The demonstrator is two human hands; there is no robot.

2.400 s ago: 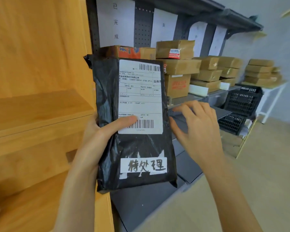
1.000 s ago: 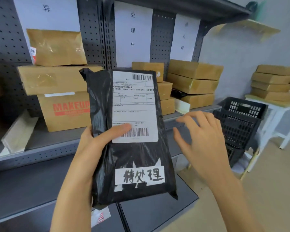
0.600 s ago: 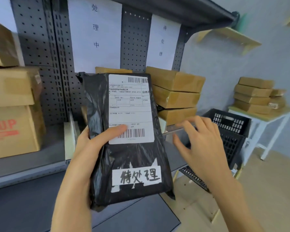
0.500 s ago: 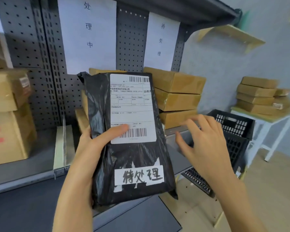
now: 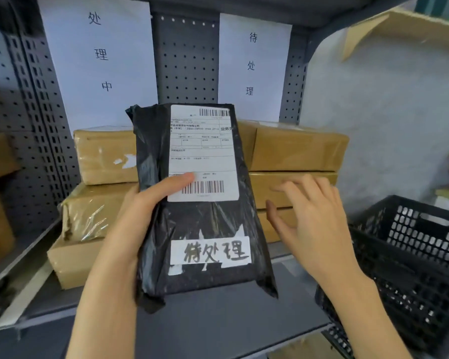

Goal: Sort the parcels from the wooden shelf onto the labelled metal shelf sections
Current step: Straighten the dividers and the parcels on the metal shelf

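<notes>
Metal shelf (image 5: pixel 218 322) with a pegboard back fills the view, brown boxes (image 5: pixel 296 149) stacked on it under paper signs (image 5: pixel 252 66), a black crate (image 5: pixel 412 255) at right. Left hand (image 5: pixel 140 211) grips the upright black parcel (image 5: pixel 205 216), hiding the boxes behind; right hand (image 5: pixel 314 224) hovers beside it, fingers spread and blurred.

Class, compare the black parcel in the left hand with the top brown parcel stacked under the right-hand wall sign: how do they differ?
The black parcel is a soft plastic bag; the top brown parcel is a taped box. The black parcel is held upright by the left hand; the brown one lies flat on a stack. Both are wrapped parcels.
</notes>
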